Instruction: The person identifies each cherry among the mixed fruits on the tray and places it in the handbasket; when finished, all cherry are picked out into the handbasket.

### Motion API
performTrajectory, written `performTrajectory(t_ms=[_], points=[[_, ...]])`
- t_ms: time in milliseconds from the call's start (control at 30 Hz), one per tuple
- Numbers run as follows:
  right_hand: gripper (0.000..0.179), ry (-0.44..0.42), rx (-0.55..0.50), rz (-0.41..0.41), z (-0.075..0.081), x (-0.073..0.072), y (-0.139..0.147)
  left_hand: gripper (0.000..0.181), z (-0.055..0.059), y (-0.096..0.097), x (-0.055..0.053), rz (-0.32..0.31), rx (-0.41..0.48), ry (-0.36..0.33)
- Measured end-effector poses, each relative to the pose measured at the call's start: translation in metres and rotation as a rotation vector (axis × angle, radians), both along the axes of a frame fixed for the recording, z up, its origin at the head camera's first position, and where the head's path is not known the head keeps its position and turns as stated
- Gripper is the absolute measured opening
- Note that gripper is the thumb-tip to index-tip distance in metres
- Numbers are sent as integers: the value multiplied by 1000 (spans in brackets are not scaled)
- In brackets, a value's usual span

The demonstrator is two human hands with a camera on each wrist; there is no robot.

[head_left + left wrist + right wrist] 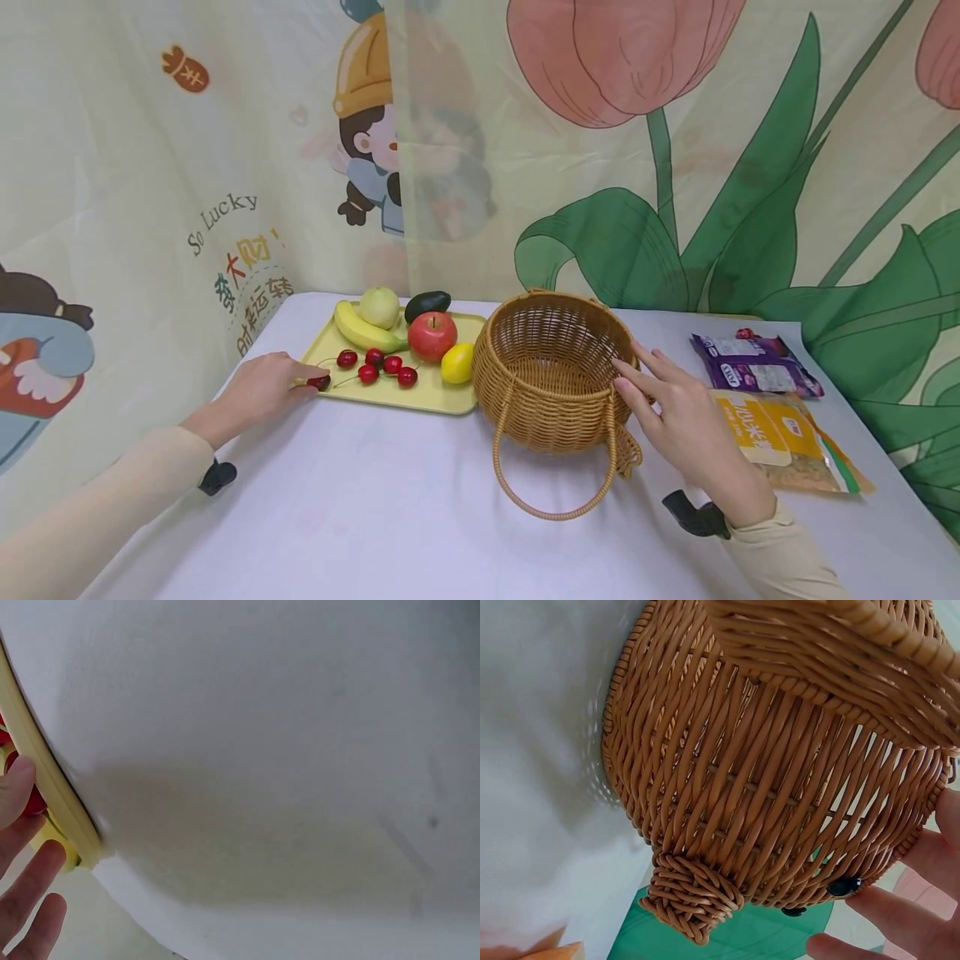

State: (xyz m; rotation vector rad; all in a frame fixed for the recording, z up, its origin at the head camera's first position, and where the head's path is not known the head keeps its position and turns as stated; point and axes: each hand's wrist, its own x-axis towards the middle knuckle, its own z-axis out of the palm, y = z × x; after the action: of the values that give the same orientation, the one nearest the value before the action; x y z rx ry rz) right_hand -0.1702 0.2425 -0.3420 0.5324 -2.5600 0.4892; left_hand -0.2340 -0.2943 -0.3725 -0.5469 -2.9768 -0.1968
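Observation:
My left hand (258, 387) reaches to the left front corner of the yellow tray (420, 404), pinching a dark red cherry (319, 382) between thumb and finger. In the left wrist view the cherry (36, 802) shows partly behind the thumb, beside the tray's edge (52, 772). Several other cherries (368, 374) lie loose to its right. My right hand (686, 421) rests its extended fingers on the right rim of an open wicker basket (551, 417). From the right wrist, the basket's woven side (765, 787) fills the view, with the fingers (900, 915) at its rim.
On the tray are a banana (367, 331), a pale green round fruit (379, 307), an avocado (427, 305), an apple (432, 337) and a lemon (457, 364). The basket's handle (553, 514) hangs forward. Purple (757, 364) and orange (787, 442) snack packs lie at right.

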Motion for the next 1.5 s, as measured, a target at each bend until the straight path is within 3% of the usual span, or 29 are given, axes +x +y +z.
performTrajectory(t_ms=[267, 533, 767, 967, 1067, 1167, 1333, 1500], points=[[33, 13, 3, 2, -1, 0, -1, 26, 0, -3, -4, -28, 9, -12], [33, 32, -1, 11, 0, 0, -1, 25, 2, -5, -2, -40, 26, 41], [32, 43, 0, 7, 1, 0, 1, 24, 12, -4, -2, -71, 40, 100], [32, 30, 11, 8, 1, 0, 0, 24, 24, -7, 1, -117, -3, 153], [33, 17, 10, 6, 1, 1, 0, 25, 35, -5, 1, -148, -32, 177], [32, 24, 5, 12, 1, 1, 1, 26, 53, 4, -3, -178, -57, 195], [32, 37, 6, 12, 0, 1, 2, 30, 88, 32, -12, -227, -88, 204], [33, 21, 15, 3, 1, -1, 0, 31, 118, 68, -22, -276, -119, 152]])
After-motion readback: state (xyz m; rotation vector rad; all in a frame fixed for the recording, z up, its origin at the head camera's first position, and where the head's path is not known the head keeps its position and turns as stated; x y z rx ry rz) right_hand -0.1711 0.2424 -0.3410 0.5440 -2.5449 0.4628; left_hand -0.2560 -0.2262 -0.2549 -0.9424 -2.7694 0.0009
